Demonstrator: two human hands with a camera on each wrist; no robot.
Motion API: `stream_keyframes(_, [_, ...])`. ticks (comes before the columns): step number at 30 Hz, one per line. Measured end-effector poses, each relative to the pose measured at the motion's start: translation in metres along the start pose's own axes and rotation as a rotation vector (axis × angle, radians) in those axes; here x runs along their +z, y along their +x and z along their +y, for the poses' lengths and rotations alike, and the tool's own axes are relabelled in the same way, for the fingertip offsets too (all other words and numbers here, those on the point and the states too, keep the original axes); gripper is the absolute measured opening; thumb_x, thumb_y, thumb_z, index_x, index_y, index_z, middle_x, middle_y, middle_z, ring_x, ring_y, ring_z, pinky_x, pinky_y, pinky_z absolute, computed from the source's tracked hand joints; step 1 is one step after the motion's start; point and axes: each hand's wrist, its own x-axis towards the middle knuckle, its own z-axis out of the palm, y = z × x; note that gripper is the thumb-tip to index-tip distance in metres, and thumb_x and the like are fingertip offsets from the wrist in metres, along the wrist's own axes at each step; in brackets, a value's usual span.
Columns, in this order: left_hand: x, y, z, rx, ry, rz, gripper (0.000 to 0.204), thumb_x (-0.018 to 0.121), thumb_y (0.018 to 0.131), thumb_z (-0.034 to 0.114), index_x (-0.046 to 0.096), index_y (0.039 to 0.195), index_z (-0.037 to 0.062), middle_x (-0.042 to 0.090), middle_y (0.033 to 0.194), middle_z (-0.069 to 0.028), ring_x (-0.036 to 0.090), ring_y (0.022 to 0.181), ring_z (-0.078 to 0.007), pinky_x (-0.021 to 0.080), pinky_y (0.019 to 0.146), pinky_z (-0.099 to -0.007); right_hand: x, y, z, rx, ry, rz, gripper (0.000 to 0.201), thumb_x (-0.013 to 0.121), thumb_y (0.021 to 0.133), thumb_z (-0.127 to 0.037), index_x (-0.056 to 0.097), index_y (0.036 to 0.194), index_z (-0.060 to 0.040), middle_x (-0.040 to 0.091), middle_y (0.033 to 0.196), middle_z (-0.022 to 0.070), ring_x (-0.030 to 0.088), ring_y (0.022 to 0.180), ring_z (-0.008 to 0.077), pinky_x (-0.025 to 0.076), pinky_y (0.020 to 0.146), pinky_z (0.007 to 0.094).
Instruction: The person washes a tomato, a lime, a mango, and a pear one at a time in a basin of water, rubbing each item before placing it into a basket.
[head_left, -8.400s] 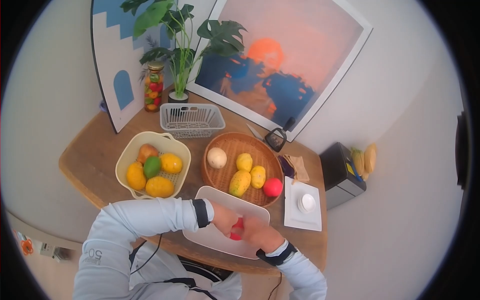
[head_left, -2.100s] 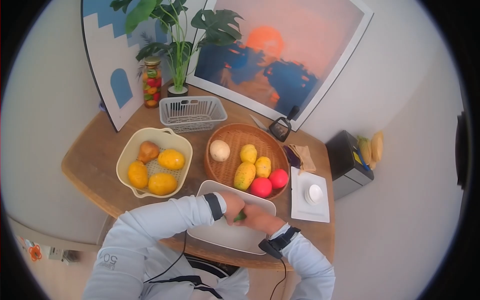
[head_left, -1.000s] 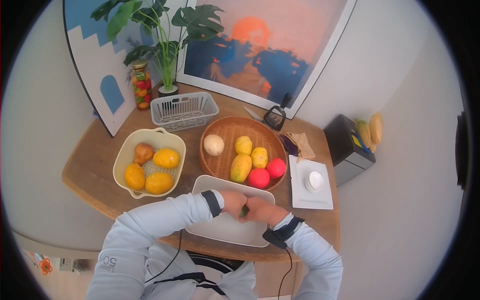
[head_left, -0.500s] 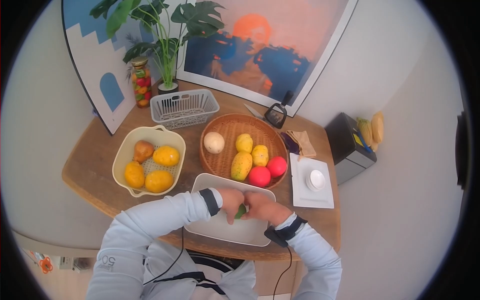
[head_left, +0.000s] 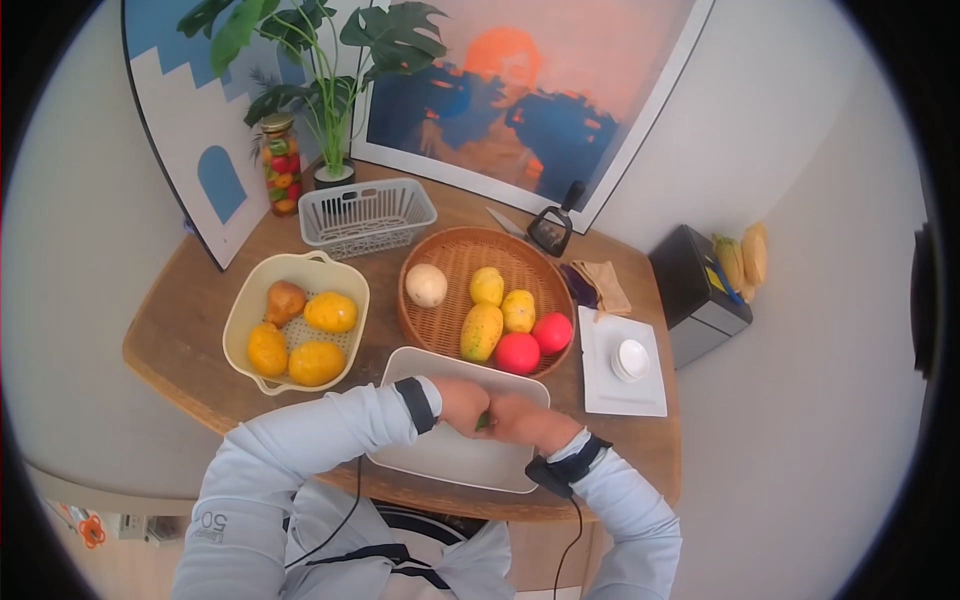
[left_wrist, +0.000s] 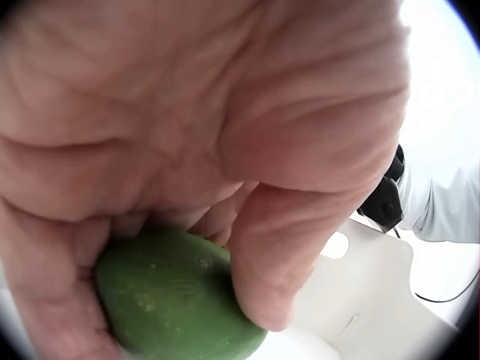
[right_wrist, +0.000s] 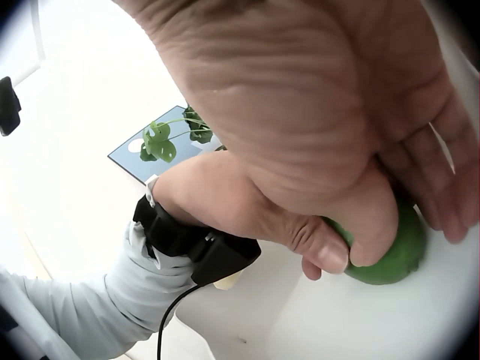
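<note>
Compared with the first earlier frame, the green mango (head_left: 483, 420) has gone out of the cream basket (head_left: 238, 335) and is now between the two hands, above the white tub (head_left: 440, 460). Also, a second red fruit (head_left: 517, 353) has come into the wicker basket (head_left: 410, 325), at about 5 o'clock from its middle.

The left hand (head_left: 462, 402) grips the mango, its thumb on one side and its fingers round the other. The right hand (head_left: 528, 420) holds it too, with thumb against the skin and fingers at the far side.

Seen from the tub, the wicker basket lies at 12 o'clock, the cream basket with its yellow mangoes (head_left: 315, 363) at 10 o'clock, and the square plate (head_left: 622, 400) between 2 and 3 o'clock.

I judge this mango firm and rather light, enough for one hand. Its smooth, round skin may slip if it is wet, though I cannot tell wetness. The best hold is at the wide middle, gently, because strong pressure could bruise it.
</note>
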Motion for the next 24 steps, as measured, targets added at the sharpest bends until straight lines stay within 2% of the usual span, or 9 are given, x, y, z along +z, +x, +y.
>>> stream_keyframes(2, [-0.003,0.001,-0.005,-0.036,-0.067,-0.092,0.063,0.088,0.063,0.025,0.062,0.113,-0.0034,0.068,0.098,-0.0193,0.068,0.091,-0.0340,0.056,0.077,-0.0404,0.005,0.004,0.008,-0.045,0.025,0.018,0.062,0.081,0.071,-0.020,0.053,0.122,0.0019,0.066,0.108,0.0240,0.063,0.103,0.0406,0.050,0.087,0.0429])
stream_keyframes(5, [0.024,0.008,-0.021,0.170,0.150,0.327,0.062,0.086,0.066,0.023,0.060,0.114,-0.0047,0.069,0.097,-0.0188,0.069,0.085,-0.0334,0.056,0.067,-0.0396,0.015,0.004,0.023,-0.144,0.036,0.172,0.055,0.079,0.076,-0.026,0.057,0.119,0.0006,0.068,0.104,0.0213,0.064,0.098,0.0384,0.051,0.083,0.0414])
stream_keyframes(8, [0.028,0.017,-0.025,0.206,0.174,0.328,0.069,0.088,0.063,0.021,0.055,0.117,-0.0067,0.069,0.094,-0.0188,0.069,0.086,-0.0346,0.056,0.069,-0.0405,0.007,-0.001,0.017,-0.145,0.014,0.134,0.049,0.078,0.077,-0.029,0.061,0.113,-0.0003,0.068,0.106,0.0205,0.064,0.099,0.0371,0.050,0.083,0.0407])
stream_keyframes(11, [-0.011,-0.013,0.009,-0.025,-0.079,-0.112,0.080,0.089,0.061,0.022,0.047,0.122,-0.0100,0.067,0.105,-0.0213,0.065,0.101,-0.0389,0.054,0.081,-0.0427,-0.004,-0.006,-0.006,-0.067,-0.024,-0.053,0.046,0.078,0.078,-0.029,0.063,0.111,-0.0011,0.067,0.109,0.0206,0.064,0.100,0.0364,0.050,0.084,0.0412])
stream_keyframes(13, [0.008,-0.001,-0.003,-0.002,0.037,0.096,0.074,0.087,0.064,0.025,0.052,0.119,-0.0074,0.068,0.099,-0.0207,0.067,0.093,-0.0372,0.055,0.077,-0.0419,0.013,0.004,0.004,0.012,-0.020,-0.098,0.047,0.077,0.079,-0.031,0.064,0.113,-0.0017,0.067,0.109,0.0209,0.064,0.099,0.0360,0.050,0.084,0.0419])
stream_keyframes(17, [0.036,0.025,-0.030,0.159,0.185,0.414,0.054,0.084,0.069,0.027,0.064,0.109,-0.0027,0.070,0.092,-0.0189,0.069,0.078,-0.0356,0.056,0.066,-0.0398,0.002,-0.002,0.006,-0.040,-0.089,0.077,0.051,0.075,0.082,-0.033,0.060,0.122,-0.0044,0.067,0.112,0.0208,0.064,0.101,0.0359,0.049,0.085,0.0417])
stream_keyframes(19, [0.015,0.013,-0.013,0.041,0.037,0.160,0.047,0.084,0.069,0.026,0.067,0.103,-0.0016,0.070,0.092,-0.0193,0.069,0.081,-0.0346,0.056,0.069,-0.0405,-0.003,0.001,0.005,0.066,-0.141,0.114,0.055,0.075,0.082,-0.033,0.058,0.126,-0.0054,0.066,0.112,0.0209,0.063,0.102,0.0361,0.049,0.086,0.0412])
stream_keyframes(20, [0.006,0.006,-0.004,-0.018,-0.035,0.035,0.044,0.084,0.069,0.026,0.069,0.101,-0.0011,0.070,0.092,-0.0195,0.069,0.083,-0.0341,0.056,0.071,-0.0408,-0.001,0.000,0.005,0.011,-0.076,0.107,0.056,0.076,0.081,-0.032,0.057,0.124,-0.0036,0.066,0.111,0.0215,0.063,0.102,0.0370,0.049,0.087,0.0424])
stream_keyframes(24, [0.010,-0.001,-0.003,0.080,0.157,0.125,0.038,0.081,0.071,0.024,0.071,0.096,-0.0015,0.069,0.094,-0.0203,0.069,0.082,-0.0323,0.056,0.072,-0.0407,0.008,0.001,0.013,-0.117,0.040,0.071,0.056,0.078,0.079,-0.031,0.057,0.120,0.0006,0.066,0.109,0.0231,0.063,0.103,0.0389,0.049,0.088,0.0448])
